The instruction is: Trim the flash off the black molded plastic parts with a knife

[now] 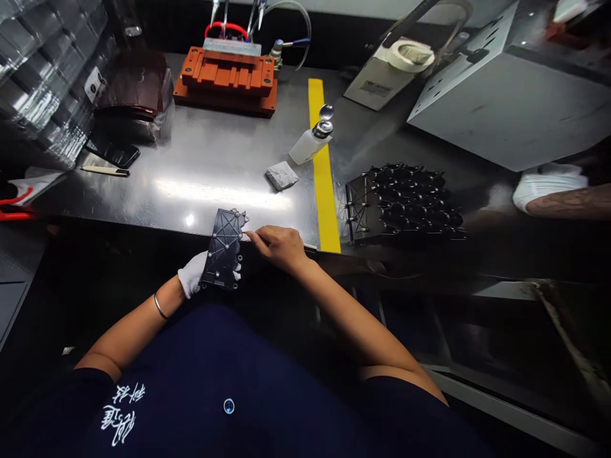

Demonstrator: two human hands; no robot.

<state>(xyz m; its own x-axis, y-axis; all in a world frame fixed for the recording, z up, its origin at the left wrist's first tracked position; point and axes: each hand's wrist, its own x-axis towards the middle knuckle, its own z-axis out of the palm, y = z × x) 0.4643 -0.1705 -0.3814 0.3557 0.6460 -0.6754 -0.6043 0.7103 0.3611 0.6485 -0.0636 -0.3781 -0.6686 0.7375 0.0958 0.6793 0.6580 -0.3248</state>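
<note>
My left hand [192,275], in a white glove, grips a black plastic panel [224,251] with ribs and small round lugs, held tilted just off the table's front edge. White glove fingers show behind the panel's right side. My bare right hand [281,246] is closed, thumb and forefinger pinched at the panel's upper right edge. What the pinch holds is too small to make out. A short dark and pale stick end [310,249] shows by the right wrist; whether it is in the hand or on the table I cannot tell.
On the metal table [214,146] are a crumpled white wad [281,175], a pump bottle [307,146], a pen [105,170] and a red-brown fixture [226,76]. Right of the yellow tape [326,197] stand several black panels [405,200]. Another person's white-gloved hand [548,186] is at far right.
</note>
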